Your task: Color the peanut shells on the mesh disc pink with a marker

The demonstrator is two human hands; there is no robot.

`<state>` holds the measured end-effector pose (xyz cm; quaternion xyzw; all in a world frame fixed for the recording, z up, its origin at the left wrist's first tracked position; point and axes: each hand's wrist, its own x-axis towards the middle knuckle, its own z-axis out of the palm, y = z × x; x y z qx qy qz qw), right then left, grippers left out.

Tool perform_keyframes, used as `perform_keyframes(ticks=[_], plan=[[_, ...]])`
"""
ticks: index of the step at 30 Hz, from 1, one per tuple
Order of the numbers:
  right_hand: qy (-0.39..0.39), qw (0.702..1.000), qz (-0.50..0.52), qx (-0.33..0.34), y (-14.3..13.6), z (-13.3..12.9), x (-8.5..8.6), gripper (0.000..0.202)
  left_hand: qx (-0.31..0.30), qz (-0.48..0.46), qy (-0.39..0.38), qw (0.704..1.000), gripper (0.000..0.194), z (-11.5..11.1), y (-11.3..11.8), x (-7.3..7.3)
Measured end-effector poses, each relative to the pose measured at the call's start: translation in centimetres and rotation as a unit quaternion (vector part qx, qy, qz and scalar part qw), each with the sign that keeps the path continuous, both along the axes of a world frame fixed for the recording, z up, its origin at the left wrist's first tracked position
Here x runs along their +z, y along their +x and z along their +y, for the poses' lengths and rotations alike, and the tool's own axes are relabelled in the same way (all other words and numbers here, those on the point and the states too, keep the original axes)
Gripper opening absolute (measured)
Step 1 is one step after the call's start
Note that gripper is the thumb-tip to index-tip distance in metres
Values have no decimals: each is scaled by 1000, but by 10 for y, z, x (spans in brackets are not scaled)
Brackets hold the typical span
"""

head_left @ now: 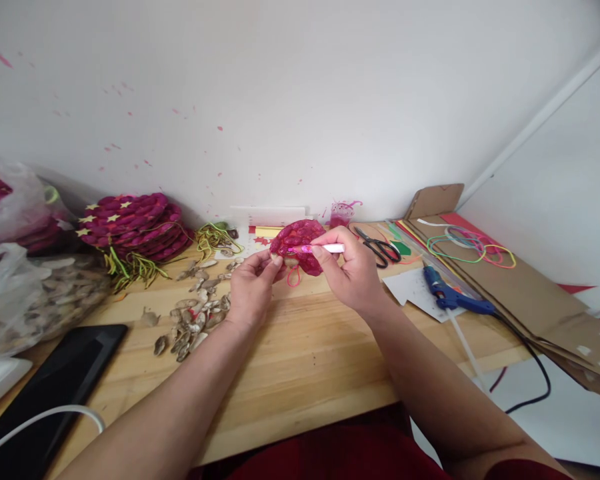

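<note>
A roundish magenta piece [293,233], bumpy and glossy with redder patches, is held up above the near part of the wooden table [305,353], a thin red loop [293,277] hanging from its near edge. The person's left hand [254,287] has thumb and fingers clamped on the piece's left edge. The right hand [353,270], at its right side, has its fingers together around a slim tool [334,248] with a white end, its pink tip at the face of the piece; whether it touches cannot be told. On the table, shells [195,320] lie scattered to the left, with a stack of magenta discs [135,223] bearing yellow stars farther left. To the right lie black-handled scissors [377,247], a blue glue gun [455,293] and flattened cardboard [525,287]. Beyond the table's far edge stands a white wall [300,100] flecked with pink.
</note>
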<state>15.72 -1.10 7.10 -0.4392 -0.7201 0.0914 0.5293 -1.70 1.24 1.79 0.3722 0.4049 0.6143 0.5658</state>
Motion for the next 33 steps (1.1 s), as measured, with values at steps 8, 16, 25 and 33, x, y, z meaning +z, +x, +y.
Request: perform_keyframes(ticks=[8,16,25,33], plan=[[4,1000,-2,-3,-1,-1,0,12,0,-3,-3,1000,53,-1,0,0],[-7,1000,-9,-21,0,-1,0,13,-1,-6,-5,1000,53,-1,0,0],[-19,1000,0,-15,-1,-2,0,14,-7,-3,-4,1000,50,-1,0,0],[-24,1000,10,-14,-2,0,-1,15,-12,-4,-7,1000,52,-2,0,0]])
